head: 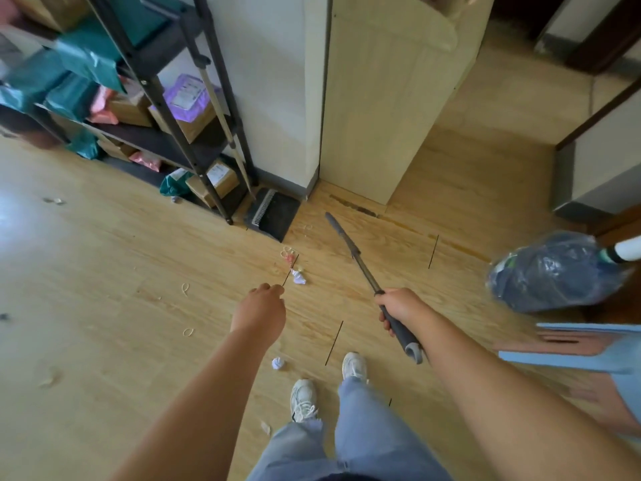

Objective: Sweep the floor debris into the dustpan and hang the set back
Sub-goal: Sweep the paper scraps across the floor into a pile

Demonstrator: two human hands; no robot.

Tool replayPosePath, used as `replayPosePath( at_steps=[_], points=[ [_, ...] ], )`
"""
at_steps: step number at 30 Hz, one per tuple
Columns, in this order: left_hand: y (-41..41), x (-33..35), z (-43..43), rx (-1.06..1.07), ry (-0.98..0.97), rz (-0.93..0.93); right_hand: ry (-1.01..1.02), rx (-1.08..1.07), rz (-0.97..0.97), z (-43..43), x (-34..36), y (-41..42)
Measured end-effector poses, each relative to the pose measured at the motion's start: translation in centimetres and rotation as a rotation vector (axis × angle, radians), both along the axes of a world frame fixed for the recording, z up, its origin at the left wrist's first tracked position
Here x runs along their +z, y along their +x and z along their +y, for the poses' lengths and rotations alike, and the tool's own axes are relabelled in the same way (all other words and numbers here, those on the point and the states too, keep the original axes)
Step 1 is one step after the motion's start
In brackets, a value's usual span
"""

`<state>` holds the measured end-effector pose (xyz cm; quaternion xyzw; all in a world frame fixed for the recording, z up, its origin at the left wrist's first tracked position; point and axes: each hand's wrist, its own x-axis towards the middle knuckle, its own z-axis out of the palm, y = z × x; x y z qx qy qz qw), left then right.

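Note:
My right hand (399,307) is shut on the grey grip of the broom handle (367,272). The handle slants up and left, and its dark far end (343,234) hangs just above the floor to the right of the dustpan. The black dustpan (277,216) with its comb teeth lies on the floor at the foot of the shelf rack, with its pale pole (225,126) leaning against the rack. My left hand (262,305) hovers in a loose fist with nothing in it. Just beyond it lie a crumpled paper (299,276) and rubber bands (288,253). A paper ball (278,362) lies by my shoes.
A black shelf rack (166,98) full of parcels stands at the left, and a pale wooden cabinet (381,116) stands behind the dustpan. At the right are a blue bundle in clear plastic (551,272) and a blue-and-pink stool (589,355). More rubber bands (187,308) dot the wooden floor.

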<state>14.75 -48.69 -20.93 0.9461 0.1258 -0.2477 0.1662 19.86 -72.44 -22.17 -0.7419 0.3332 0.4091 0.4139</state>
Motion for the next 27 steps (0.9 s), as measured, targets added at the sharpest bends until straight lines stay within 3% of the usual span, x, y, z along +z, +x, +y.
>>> replayPosePath(
  at_steps=[8,15,27],
  points=[
    [4.0,-1.0,-1.8,0.141,0.015,0.008,-0.197,0.028,-0.023,-2.1,-2.2,10.7],
    [6.8,-2.7,-3.7,0.226,0.018,0.047,-0.162,0.147,0.005,-3.3,-5.1,19.5],
    [7.9,-3.7,-3.7,0.251,0.043,0.064,-0.1,0.393,0.0,1.7,-7.6,21.0]
  ],
)
